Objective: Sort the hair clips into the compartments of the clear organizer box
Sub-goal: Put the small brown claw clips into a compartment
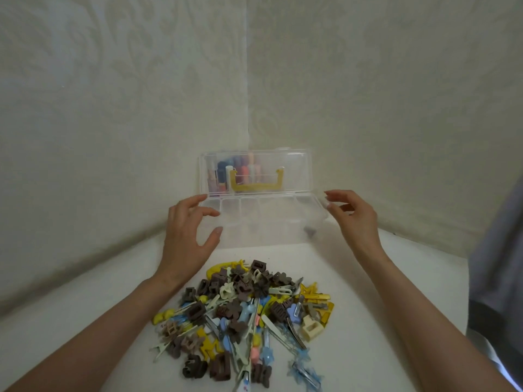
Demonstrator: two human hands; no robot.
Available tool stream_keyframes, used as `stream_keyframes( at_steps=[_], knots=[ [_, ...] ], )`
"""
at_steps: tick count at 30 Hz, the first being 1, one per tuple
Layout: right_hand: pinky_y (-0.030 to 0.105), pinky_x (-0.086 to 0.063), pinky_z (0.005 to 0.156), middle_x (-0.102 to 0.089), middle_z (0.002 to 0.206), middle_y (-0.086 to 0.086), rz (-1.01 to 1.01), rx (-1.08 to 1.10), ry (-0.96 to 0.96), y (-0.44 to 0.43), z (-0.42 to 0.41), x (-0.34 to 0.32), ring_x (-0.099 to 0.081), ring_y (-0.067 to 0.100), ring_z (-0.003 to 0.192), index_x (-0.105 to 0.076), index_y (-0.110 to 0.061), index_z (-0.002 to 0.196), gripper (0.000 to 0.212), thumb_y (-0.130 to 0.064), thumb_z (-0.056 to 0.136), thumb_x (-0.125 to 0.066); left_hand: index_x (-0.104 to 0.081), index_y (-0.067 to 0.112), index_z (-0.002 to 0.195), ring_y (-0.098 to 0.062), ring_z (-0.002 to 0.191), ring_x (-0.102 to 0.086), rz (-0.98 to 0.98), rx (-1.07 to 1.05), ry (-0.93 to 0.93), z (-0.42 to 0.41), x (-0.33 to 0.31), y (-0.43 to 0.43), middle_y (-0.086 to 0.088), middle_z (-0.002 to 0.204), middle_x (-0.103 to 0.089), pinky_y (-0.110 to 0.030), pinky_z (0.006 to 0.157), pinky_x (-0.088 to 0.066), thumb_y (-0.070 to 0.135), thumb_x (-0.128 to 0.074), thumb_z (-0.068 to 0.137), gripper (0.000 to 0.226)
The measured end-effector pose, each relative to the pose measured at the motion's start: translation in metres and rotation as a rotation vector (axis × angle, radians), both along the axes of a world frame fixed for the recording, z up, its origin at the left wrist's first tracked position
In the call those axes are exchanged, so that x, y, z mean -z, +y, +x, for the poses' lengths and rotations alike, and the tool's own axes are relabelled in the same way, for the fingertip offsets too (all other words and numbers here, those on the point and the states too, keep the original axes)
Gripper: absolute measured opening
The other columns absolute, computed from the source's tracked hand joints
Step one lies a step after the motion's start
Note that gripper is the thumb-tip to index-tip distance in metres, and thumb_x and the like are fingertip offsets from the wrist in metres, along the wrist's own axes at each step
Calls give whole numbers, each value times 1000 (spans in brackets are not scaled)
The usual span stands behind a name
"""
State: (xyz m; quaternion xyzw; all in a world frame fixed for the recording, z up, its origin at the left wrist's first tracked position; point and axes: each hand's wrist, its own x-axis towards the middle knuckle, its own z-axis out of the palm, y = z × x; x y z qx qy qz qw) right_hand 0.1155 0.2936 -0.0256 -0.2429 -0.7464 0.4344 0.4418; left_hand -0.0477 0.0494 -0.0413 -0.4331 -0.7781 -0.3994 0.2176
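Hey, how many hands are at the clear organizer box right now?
2. The left hand is at the left end of the clear organizer box, the right hand at its right end; no others show.

Left hand (192, 224): bare arm stretched forward, fingers spread and lightly curved.
Right hand (352, 215): bare arm stretched forward, fingers loosely curved.

A: What stands behind the raised clear lid (294, 171) of the clear plastic organizer box (263, 237)?
B: Coloured upright shapes (240, 168), too blurred to name.
A: The dark speck (310, 232) in its right-end compartment?
B: Too small to tell.
A: And the heap of mixed plastic hair clips (243, 315)?
B: Upper clips hide lower ones; the picture's bottom edge cuts the nearest.
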Motion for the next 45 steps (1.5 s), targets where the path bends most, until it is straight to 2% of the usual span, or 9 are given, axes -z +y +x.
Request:
stream_keyframes(
  at_steps=[7,11,17,21,25,27,31,37,45],
  knots=[
    [42,-52,89,-67,105,-9,14,-89,-141,-2,0,8,-62,16,90,-70,-26,97,15,-21,89,-58,-59,26,101,3,89,-48,-286,360,65,34,-11,15,25,94,-51,-9,78,-37,35,-53,86,17],
    [41,-51,88,-68,92,-7,-22,-84,-156,-8,-1,6,-62,20,88,-73,-21,84,17,-18,89,-57,-58,31,115,0,104,-47,-569,392,-10,39,-10,20,18,109,-58,-20,88,-39,23,-51,92,25],
    [35,-49,75,-67,81,-8,4,-76,-210,-17,1,-1,-60,17,74,-72,-17,76,17,-21,87,-58,-57,34,118,-2,107,-46,-698,362,-89,36,-15,20,14,116,-58,-22,90,-38,13,-51,89,35],
    [50,-53,81,-66,78,-13,-4,-85,-210,-16,2,-1,-61,18,73,-70,-12,75,18,-22,87,-60,-58,31,116,-4,105,-51,-662,348,-81,36,-13,20,11,112,-58,-23,88,-41,20,-58,88,31],
    [49,-52,83,-68,81,-11,-7,-111,-222,-14,2,0,-62,15,77,-70,-14,76,18,-25,87,-60,-58,28,116,-4,99,-56,-592,360,-60,38,-12,19,10,109,-58,-25,86,-45,20,-58,88,29],
    [41,-51,86,-68,93,-8,30,-99,-213,-15,2,2,-62,15,87,-69,-19,79,12,-25,86,-61,-60,25,114,-1,94,-58,-505,376,-84,40,-14,19,9,105,-58,-22,87,-47,17,-59,87,28],
    [16,-31,92,-63,113,-5,475,-14,-57,-19,4,-3,-52,11,108,-68,-21,97,16,-21,82,-64,-63,20,111,-2,90,-63,-287,406,-263,45,-26,22,9,102,-60,-12,85,-48,6,-60,86,29],
    [30,-44,81,-58,96,-3,650,-362,-85,-40,-3,-4,-53,14,92,-65,-26,105,30,-36,77,-65,-57,15,110,-14,89,-67,-77,470,-717,45,-44,39,-4,100,-66,-20,77,-53,3,-61,84,29],
    [23,-44,73,-60,84,-9,550,-325,-67,-44,-3,-4,-53,7,82,-64,-23,85,21,-42,75,-65,-58,16,105,-12,84,-69,-64,492,-692,47,-35,49,-1,92,-70,-21,73,-54,11,-61,86,19]
  ],
)
